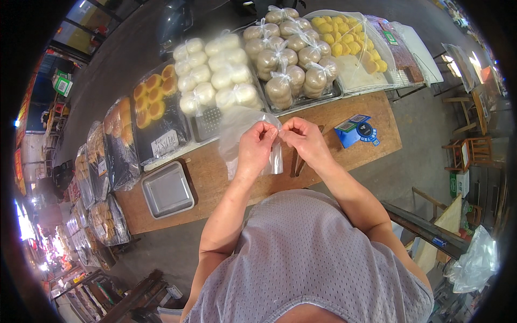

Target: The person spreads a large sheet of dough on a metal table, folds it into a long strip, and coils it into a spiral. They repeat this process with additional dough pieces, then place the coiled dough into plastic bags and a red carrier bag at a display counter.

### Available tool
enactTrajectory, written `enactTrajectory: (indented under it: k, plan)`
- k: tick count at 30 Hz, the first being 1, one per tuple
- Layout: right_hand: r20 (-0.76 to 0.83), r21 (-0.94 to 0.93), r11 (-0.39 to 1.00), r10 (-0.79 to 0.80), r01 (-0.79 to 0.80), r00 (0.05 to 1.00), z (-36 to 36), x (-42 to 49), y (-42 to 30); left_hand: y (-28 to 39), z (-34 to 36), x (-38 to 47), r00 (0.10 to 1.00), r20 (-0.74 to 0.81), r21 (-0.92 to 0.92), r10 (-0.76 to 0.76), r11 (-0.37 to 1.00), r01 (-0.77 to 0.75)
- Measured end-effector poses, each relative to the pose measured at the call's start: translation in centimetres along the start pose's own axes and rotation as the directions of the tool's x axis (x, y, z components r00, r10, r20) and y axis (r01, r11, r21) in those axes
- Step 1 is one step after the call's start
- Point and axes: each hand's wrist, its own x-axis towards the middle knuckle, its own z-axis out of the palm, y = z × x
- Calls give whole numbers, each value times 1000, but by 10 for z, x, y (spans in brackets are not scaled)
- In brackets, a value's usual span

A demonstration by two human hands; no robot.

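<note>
Both hands meet over a clear plastic bag (236, 139) above the wooden tabletop. My left hand (257, 143) pinches its upper edge between thumb and forefinger. Close beside it, my right hand (302, 138) grips the same edge with bent fingers. The bag hangs loose to the left of and below the hands, and looks empty. A shiny rolled stretch of plastic (277, 161) hangs under my fingers. Metal tongs (299, 163) lie on the table, partly hidden behind my right wrist.
Beyond the hands stand bagged white buns (236, 97), bagged brown buns (278, 87) and yellow pastries (347, 36). An empty metal tray (167, 189) sits at left, near round golden cakes (155, 95). A blue payment stand (353, 131) with printed codes is at right.
</note>
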Motion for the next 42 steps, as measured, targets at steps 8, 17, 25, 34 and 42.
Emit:
enactTrajectory:
  k: [8, 17, 25, 34, 42]
  plan:
    - [34, 225, 974, 28, -35, 999, 0, 2, 10, -3, -2, 0, 1000, -5, -79, -21, 997, 21]
    - [-13, 139, 990, 32, -30, 999, 9, -1, -1, -11, -3, -2, 998, 15, -119, 63, 991, -60]
    - [-34, -197, 980, -20, 13, 999, 3, 0, 23, -17, -5, -2, 998, 42, -382, -45, 922, 58]
    - [-175, -490, 872, -117, 17, 978, -14, 7, 59, -49, -24, 0, 924, -316, 374, 215, 923, -86]
    - [-296, -273, 947, 84, -169, 951, -28, 8, 90, -72, -58, -17, 853, -446, 417, 271, 906, -70]
